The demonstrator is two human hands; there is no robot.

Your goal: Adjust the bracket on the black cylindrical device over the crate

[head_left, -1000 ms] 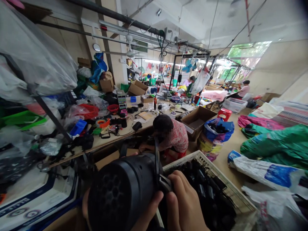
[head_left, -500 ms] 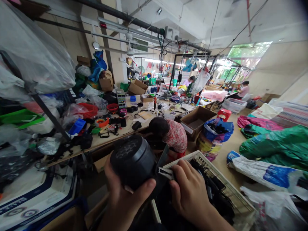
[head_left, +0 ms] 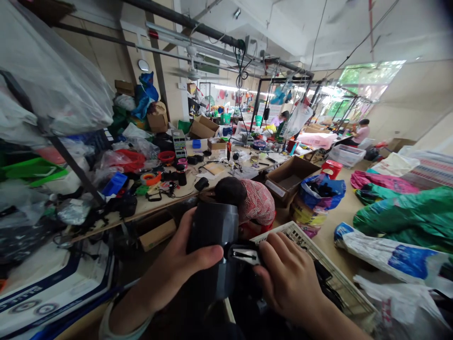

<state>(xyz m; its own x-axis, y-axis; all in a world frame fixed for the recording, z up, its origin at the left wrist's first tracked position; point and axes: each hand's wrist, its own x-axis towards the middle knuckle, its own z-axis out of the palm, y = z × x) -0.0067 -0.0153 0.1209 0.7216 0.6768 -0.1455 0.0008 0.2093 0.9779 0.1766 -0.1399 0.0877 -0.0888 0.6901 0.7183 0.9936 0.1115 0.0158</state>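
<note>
Just above the rim of a white plastic crate [head_left: 311, 241], my left hand [head_left: 177, 255] has its fingers [head_left: 208, 255] clenched around a black plastic cylinder [head_left: 212, 231], while my right hand [head_left: 288, 278] pinches a small black clip with a metal tongue [head_left: 244, 255] against the cylinder's side. The crate's edge runs just beyond my right knuckles, with black parts [head_left: 327, 271] heaped inside. Straight ahead, close past the cylinder, a person in a red patterned top [head_left: 257, 203] bends at the edge of the long worktop [head_left: 155, 208]. To the right, a strip of floor [head_left: 339, 208] runs between an open cardboard box [head_left: 290, 177] and green bags [head_left: 399, 217].
</note>
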